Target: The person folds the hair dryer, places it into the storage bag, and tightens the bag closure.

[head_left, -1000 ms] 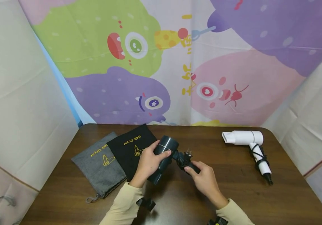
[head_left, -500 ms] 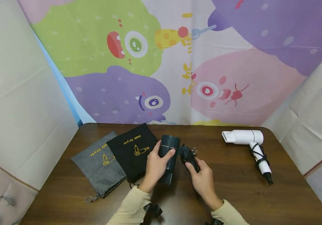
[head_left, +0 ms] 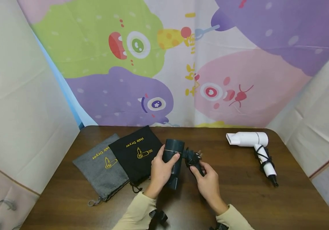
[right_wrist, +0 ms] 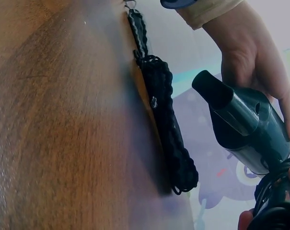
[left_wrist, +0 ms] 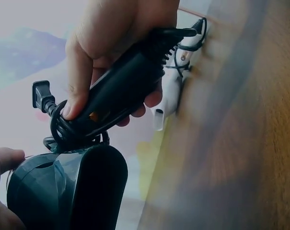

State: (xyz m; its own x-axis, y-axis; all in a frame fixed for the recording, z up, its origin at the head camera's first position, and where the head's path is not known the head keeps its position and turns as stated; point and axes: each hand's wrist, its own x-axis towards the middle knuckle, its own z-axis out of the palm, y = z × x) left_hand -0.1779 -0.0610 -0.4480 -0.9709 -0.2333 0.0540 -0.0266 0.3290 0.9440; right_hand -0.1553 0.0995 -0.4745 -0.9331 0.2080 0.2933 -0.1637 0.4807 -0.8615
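Both hands hold a dark green hair dryer point(head_left: 175, 146) above the table, its nozzle point(right_wrist: 243, 110) pointing back toward the person. My left hand point(head_left: 160, 172) grips the barrel, thumb across it. My right hand point(head_left: 208, 183) holds the handle point(left_wrist: 123, 88) near its end. A black cord point(left_wrist: 63, 132) is wound around the handle, and its plug point(left_wrist: 41, 96) sticks out. In the right wrist view, the fingertips of my right hand are only partly visible at the edge.
A white hair dryer point(head_left: 249, 139) with its cord wrapped on the handle lies at the right of the wooden table point(head_left: 268, 207). To the left, a black drawstring bag point(head_left: 131, 151) overlaps a grey one point(head_left: 96, 171); both are printed "Hair Dryer". A patterned curtain point(head_left: 181, 105) hangs behind.
The dark hair dryer has swung from a slant to nearly straight, its nozzle moving right. My left hand has shifted right with it; over the last half second both hands barely move.
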